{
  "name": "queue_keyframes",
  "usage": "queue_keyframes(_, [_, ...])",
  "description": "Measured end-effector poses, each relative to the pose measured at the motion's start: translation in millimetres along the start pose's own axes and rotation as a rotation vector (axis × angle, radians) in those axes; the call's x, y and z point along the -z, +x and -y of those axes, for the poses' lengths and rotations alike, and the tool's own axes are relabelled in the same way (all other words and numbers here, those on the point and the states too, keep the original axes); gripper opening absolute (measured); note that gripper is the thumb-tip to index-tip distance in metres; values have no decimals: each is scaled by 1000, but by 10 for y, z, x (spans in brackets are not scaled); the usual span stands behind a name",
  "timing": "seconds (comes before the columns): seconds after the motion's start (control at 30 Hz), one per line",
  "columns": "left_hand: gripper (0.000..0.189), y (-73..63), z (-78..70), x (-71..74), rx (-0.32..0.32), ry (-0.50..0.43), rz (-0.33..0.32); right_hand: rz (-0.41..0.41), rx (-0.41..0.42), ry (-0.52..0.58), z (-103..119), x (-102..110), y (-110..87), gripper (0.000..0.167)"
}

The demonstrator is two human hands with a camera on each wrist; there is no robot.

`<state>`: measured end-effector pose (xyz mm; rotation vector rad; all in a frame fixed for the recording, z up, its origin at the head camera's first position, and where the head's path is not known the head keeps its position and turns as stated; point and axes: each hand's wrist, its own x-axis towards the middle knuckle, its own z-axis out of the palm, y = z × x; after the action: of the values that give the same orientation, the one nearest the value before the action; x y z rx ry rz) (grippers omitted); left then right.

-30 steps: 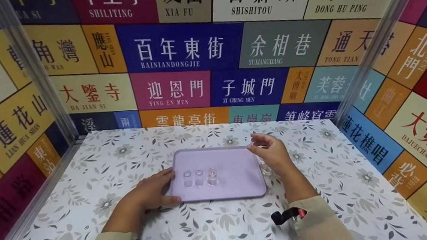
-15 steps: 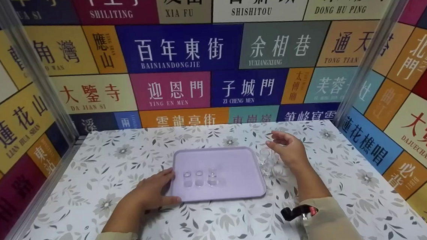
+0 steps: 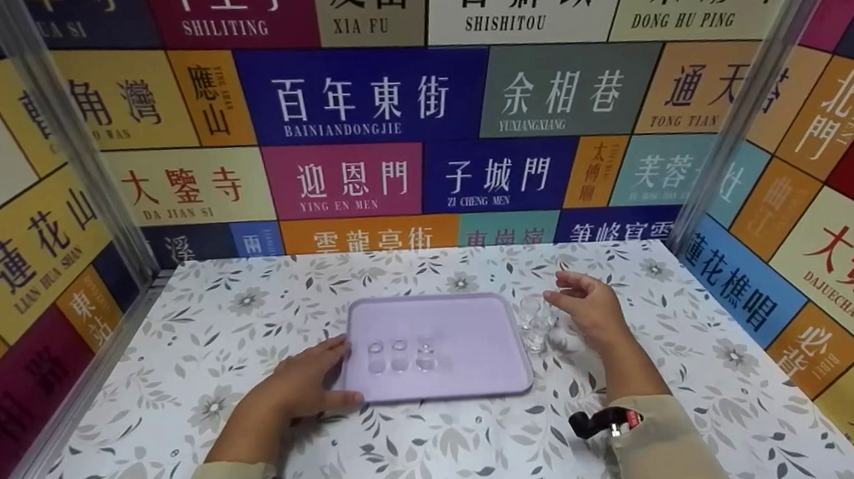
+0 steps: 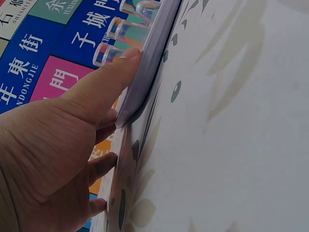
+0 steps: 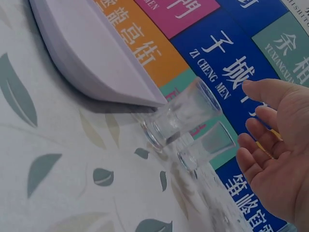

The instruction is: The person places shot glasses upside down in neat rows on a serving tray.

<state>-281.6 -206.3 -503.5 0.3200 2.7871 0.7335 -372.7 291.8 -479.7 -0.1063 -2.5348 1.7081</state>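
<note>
A pale purple tray (image 3: 479, 341) lies on the table. Three small clear shot glasses (image 3: 400, 356) stand in a row on its left half. My left hand (image 3: 298, 380) rests at the tray's near left corner, its thumb (image 4: 108, 77) extended at the rim in the left wrist view. Beyond the tray's right edge, several more shot glasses (image 3: 534, 326) stand close together. My right hand (image 3: 589, 307) is just right of them, fingers loosely bent and nothing in it. In the right wrist view, a shot glass (image 5: 181, 116) stands upright between the tray corner and that hand.
A white tablecloth (image 3: 442, 449) with grey leaves and flowers covers the table. Panels with large Chinese lettering (image 3: 357, 98) form the back and side walls, with clear corner posts (image 3: 732, 90). A dark wrist device (image 3: 598, 423) sits at the right sleeve.
My right hand has moved right from the tray's far right corner, past the group of shot glasses, which show more fully now. The left hand and the three glasses on the tray stay put.
</note>
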Motion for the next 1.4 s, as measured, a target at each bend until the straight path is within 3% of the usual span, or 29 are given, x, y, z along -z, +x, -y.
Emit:
queue_keyframes(0.2, [111, 2, -3, 3, 7, 6, 3, 78, -121, 46, -75, 38, 15, 70])
queue_keyframes(0.37, [110, -12, -16, 10, -12, 23, 0, 139, -169, 14, -145, 53, 1, 74])
queue_keyframes(0.5, [110, -21, -29, 14, -4, 20, 0, 154, -161, -24, -209, 29, 2, 75])
queue_keyframes(0.67, [111, -22, -39, 18, 2, 17, 1, 128, -123, -52, -297, -11, 25, 63])
queue_keyframes(0.87, [111, -12, -39, 19, 5, 16, -2, 105, -62, -217, -372, -30, 36, 51])
queue_keyframes(1.07, [111, -17, -42, 26, 0, 13, -2, 118, -30, -329, -375, -54, 33, 52])
queue_keyframes(1.4, [109, -22, -46, 28, -13, 20, 0, 110, -34, -349, -376, -44, 46, 50])
